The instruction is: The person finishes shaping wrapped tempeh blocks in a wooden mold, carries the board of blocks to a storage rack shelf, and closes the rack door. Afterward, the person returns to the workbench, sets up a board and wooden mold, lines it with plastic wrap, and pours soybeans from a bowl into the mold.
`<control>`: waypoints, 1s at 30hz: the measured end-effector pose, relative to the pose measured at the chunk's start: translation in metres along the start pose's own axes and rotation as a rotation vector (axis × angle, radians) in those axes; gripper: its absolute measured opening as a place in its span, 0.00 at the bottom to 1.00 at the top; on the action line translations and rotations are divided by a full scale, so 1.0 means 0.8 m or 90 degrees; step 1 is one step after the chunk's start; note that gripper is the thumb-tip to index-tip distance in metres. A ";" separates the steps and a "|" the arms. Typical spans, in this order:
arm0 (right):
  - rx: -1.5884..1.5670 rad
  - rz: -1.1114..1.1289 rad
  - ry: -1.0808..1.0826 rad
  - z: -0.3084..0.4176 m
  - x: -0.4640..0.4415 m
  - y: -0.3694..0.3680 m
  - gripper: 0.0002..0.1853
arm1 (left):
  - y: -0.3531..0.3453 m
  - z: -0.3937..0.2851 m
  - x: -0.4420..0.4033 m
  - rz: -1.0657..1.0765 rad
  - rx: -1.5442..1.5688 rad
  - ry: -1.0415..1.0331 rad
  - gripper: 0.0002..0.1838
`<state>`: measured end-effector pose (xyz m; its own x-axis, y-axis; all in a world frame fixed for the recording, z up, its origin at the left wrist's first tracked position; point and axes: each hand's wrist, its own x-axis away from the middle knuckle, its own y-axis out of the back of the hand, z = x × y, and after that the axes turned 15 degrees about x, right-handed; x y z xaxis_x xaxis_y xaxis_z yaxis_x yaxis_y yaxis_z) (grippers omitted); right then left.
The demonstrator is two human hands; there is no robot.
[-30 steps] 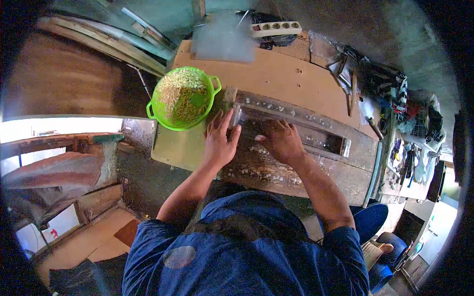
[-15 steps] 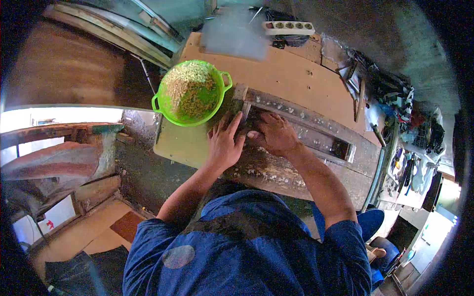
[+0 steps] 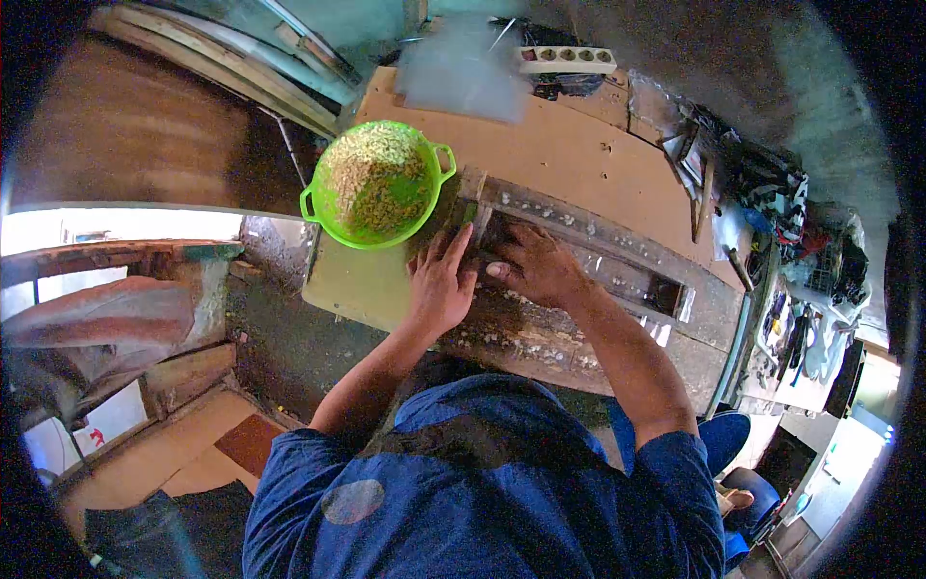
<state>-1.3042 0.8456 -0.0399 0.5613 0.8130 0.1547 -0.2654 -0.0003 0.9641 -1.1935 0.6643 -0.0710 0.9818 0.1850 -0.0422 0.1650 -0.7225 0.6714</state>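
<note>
My left hand (image 3: 444, 289) rests at the left end of a long wooden frame (image 3: 569, 224), its fingers stretched out toward the frame's end piece. Beside it, my right hand (image 3: 537, 267) lies over the left part of the frame's dark rectangular slot. Its fingers are spread, with the thumb pointing left; nothing shows in its grasp. Just beyond my left hand sits a bright green two-handled basin (image 3: 325, 217). Inside it is a pale, grainy, crumb-like heap (image 3: 376, 174), lighter at the back and browner in front.
A board-topped workbench (image 3: 569, 135) carries the frame. At its back lie a power strip (image 3: 569, 60) and a cloudy plastic sheet (image 3: 458, 82). Bags and clutter line the right edge. A wooden panel (image 3: 145, 135) stands at the left.
Both hands stay in nearly the same places. The whole view has shifted very slightly; the basin and frame look unmoved on the bench.
</note>
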 end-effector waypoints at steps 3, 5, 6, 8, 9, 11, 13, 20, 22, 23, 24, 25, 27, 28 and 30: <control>-0.050 -0.051 -0.003 -0.005 0.008 -0.001 0.28 | -0.002 0.000 0.000 -0.007 -0.027 0.010 0.37; -0.062 -0.118 0.000 -0.010 0.014 -0.006 0.27 | -0.001 -0.004 -0.002 -0.004 -0.021 0.017 0.36; -0.052 -0.115 -0.018 -0.011 0.017 -0.005 0.25 | 0.000 -0.006 -0.002 -0.001 -0.015 0.026 0.34; -0.040 -0.117 -0.042 -0.014 0.022 -0.004 0.24 | 0.000 -0.004 -0.003 0.008 -0.020 0.035 0.34; -0.036 -0.138 -0.046 -0.016 0.027 -0.008 0.23 | 0.000 -0.005 -0.003 0.016 -0.025 0.050 0.33; -0.033 -0.163 -0.058 -0.020 0.036 -0.014 0.22 | 0.002 -0.007 -0.001 0.021 -0.042 0.048 0.32; -0.025 -0.175 -0.083 -0.029 0.046 -0.014 0.22 | 0.001 -0.006 -0.003 0.021 -0.053 0.043 0.32; -0.032 -0.100 -0.238 -0.045 0.097 -0.006 0.25 | -0.001 0.002 -0.003 0.030 -0.046 0.024 0.33; 0.002 -0.163 -0.262 -0.046 0.109 -0.014 0.27 | 0.000 -0.004 -0.003 0.049 -0.087 0.073 0.33; -0.002 -0.165 -0.269 -0.047 0.114 -0.017 0.27 | 0.001 -0.004 -0.002 0.043 -0.072 0.060 0.33; -0.013 -0.154 -0.277 -0.050 0.117 -0.019 0.29 | 0.001 -0.005 -0.002 0.036 -0.056 0.046 0.33; -0.024 -0.144 -0.284 -0.054 0.120 -0.020 0.32 | -0.003 -0.003 -0.001 0.012 -0.036 0.007 0.33; -0.023 -0.142 -0.291 -0.060 0.127 -0.024 0.29 | -0.008 -0.010 0.006 -0.042 -0.049 -0.022 0.32; -0.019 -0.136 -0.294 -0.061 0.132 -0.025 0.26 | -0.009 -0.024 0.009 -0.099 -0.058 -0.048 0.32; -0.005 -0.171 -0.299 -0.059 0.145 -0.020 0.24 | -0.010 -0.053 0.013 -0.137 -0.121 -0.097 0.29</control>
<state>-1.2722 0.9677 -0.0473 0.9001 0.4354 -0.0157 -0.0692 0.1784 0.9815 -1.1886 0.7007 -0.0453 0.9315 0.2070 -0.2990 0.3636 -0.5380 0.7605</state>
